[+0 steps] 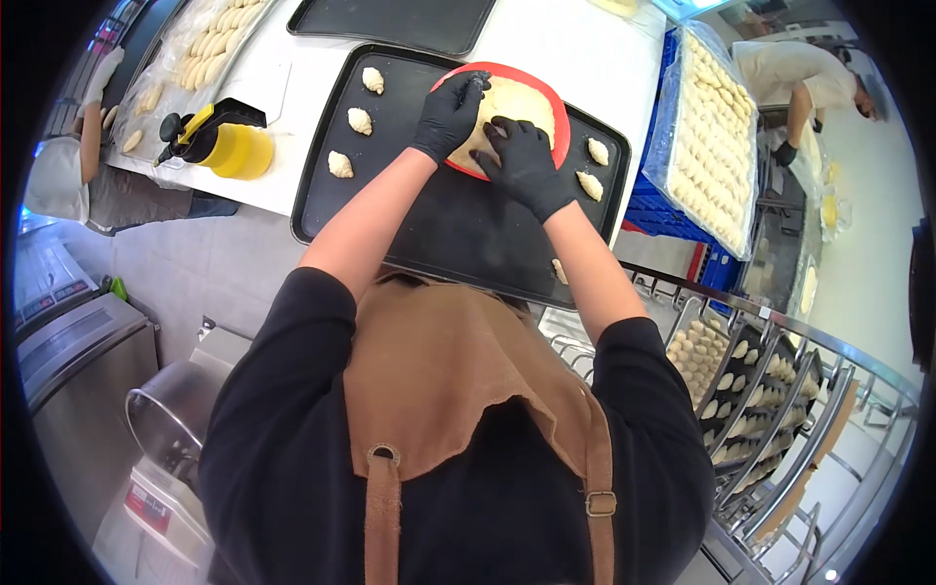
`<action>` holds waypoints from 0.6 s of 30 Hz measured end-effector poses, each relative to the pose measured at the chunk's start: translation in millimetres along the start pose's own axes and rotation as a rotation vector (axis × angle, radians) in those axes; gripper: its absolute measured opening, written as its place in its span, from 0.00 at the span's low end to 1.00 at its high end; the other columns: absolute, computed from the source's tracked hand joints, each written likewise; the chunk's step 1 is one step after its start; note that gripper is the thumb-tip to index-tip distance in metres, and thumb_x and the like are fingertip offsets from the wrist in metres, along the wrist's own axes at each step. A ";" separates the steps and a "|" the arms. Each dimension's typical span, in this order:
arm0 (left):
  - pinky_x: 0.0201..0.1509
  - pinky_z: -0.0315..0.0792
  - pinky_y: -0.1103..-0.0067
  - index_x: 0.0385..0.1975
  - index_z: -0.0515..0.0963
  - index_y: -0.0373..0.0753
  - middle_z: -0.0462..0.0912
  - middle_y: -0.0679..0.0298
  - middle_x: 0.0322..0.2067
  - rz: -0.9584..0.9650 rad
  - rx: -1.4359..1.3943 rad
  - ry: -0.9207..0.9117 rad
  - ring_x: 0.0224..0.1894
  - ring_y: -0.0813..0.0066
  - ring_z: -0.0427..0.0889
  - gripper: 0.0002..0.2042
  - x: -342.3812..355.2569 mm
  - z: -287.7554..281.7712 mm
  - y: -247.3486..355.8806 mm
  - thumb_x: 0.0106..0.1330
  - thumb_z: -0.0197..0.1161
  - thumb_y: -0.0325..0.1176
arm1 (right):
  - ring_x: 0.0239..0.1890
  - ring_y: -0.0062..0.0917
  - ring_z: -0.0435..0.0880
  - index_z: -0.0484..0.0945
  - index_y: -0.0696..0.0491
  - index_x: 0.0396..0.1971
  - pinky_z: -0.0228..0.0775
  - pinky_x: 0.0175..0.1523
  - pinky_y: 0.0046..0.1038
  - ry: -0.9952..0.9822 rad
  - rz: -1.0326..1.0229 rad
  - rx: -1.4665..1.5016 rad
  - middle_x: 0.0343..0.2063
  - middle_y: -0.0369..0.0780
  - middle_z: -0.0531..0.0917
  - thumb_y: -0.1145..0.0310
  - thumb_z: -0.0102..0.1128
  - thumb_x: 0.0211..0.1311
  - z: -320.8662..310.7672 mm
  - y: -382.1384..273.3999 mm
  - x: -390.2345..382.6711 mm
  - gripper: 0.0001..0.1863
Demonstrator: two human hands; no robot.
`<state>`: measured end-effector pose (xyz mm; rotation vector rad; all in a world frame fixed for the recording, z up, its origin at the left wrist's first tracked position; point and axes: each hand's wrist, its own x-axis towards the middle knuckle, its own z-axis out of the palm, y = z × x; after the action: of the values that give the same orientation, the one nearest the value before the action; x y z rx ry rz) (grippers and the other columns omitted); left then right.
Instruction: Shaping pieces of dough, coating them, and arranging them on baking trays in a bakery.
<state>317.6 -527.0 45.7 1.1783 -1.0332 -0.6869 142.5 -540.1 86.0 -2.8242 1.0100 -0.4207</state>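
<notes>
A red shallow bowl (560, 107) filled with pale crumbs (519, 100) rests on a large black baking tray (409, 219). My left hand (451, 112), in a black glove, is at the bowl's left side with its fingers closed together; whatever they may hold is hidden. Over the crumbs at the near right side is my black-gloved right hand (525, 164), its thumb and fingers apart and slightly bent. The space under its palm cannot be seen. Crumb-coated dough rolls (360, 121) lie along the tray's left side, and others (589, 185) along its right.
A yellow spray bottle (239, 151) stands left on the white table (263, 200). Behind is another black tray (390, 21). Dough pieces fill a plastic-covered tray (710, 136) on blue crates (658, 210). A metal rack (780, 390) stands at right. Two people work nearby.
</notes>
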 end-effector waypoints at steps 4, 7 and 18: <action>0.46 0.77 0.81 0.47 0.83 0.33 0.88 0.61 0.39 -0.010 0.018 -0.002 0.39 0.74 0.84 0.12 0.4 -0.7 7.8 0.69 0.56 0.27 | 0.42 0.45 0.83 0.83 0.56 0.51 0.76 0.48 0.34 -0.056 -0.003 0.075 0.52 0.48 0.82 0.61 0.61 0.61 2.3 0.8 -2.7 0.21; 0.46 0.77 0.80 0.47 0.83 0.33 0.88 0.60 0.39 -0.034 0.028 0.005 0.39 0.74 0.84 0.12 0.1 -1.3 13.1 0.69 0.56 0.27 | 0.42 0.44 0.83 0.83 0.57 0.50 0.76 0.48 0.34 -0.054 -0.006 0.122 0.52 0.48 0.82 0.63 0.61 0.61 -0.7 3.8 -10.7 0.20; 0.50 0.76 0.79 0.52 0.80 0.35 0.87 0.59 0.44 0.021 0.097 -0.051 0.44 0.69 0.84 0.16 -8.9 -8.0 11.3 0.65 0.57 0.24 | 0.40 0.35 0.84 0.83 0.57 0.50 0.76 0.46 0.29 -0.047 0.291 0.335 0.38 0.45 0.86 0.69 0.61 0.61 -3.6 6.7 -10.4 0.18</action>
<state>320.5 -512.9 53.6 1.2370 -1.1310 -0.6588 129.7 -538.7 85.8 -2.3395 1.1917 -0.4403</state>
